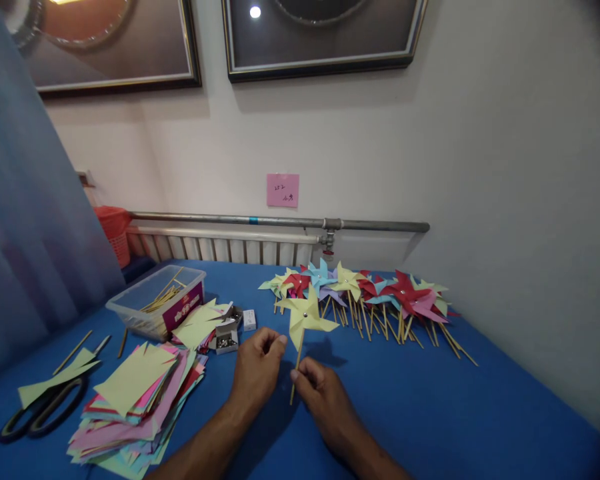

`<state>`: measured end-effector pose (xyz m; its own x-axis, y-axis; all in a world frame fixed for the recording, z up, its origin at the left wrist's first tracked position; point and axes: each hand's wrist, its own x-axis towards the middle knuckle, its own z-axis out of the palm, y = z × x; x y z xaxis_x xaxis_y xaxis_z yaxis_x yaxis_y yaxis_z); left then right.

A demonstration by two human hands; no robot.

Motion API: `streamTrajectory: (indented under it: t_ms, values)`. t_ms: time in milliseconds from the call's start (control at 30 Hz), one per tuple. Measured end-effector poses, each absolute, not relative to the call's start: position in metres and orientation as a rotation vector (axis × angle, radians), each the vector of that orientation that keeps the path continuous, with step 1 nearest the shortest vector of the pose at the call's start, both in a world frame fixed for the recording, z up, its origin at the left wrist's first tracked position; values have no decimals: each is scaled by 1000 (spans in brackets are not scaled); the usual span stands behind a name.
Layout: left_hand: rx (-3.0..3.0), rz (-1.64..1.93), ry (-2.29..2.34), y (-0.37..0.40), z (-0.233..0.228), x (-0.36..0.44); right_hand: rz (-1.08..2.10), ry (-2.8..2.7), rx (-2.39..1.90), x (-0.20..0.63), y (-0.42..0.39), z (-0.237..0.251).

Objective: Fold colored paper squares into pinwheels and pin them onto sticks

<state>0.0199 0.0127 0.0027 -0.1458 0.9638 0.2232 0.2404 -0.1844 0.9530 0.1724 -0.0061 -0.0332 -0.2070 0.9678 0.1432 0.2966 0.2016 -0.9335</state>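
A pale yellow paper pinwheel (307, 317) stands nearly upright in front of me, with a pin at its centre. Its thin wooden stick (299, 357) is pinched near the lower end by my right hand (325, 397). Just left of the stick, my left hand (260, 363) is closed with its fingers curled and thumb against the index finger; no object shows in it, and it is apart from the paper blades. Behind the pinwheel lie several finished pinwheels (403, 292) in red, blue, yellow, pink and purple.
A stack of coloured paper (130, 393) lies at the left, with scissors (55, 407) beside it. Behind are a clear plastic box (125, 308) of sticks, yellow cut sheets (200, 325) and small pin boxes (227, 338). A wall and radiator (240, 250) bound the blue table's far side.
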Motion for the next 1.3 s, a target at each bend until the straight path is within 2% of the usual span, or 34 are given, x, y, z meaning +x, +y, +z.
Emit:
streamTrajectory:
  t_ms: [233, 633, 967, 1300]
  values:
    - [1396, 990, 1162, 13, -19, 34, 1001, -1409, -1259, 181, 6, -36]
    - [1563, 874, 1257, 9, -19, 34, 1037, -1363, -1225, 182, 10, -36]
    - [1254, 1155, 1244, 18, -9, 30, 1058, -1500, -1210, 181, 3, -34]
    - [1069, 1241, 1106, 16, -14, 33, 1073, -1593, -1157, 172, -4, -41]
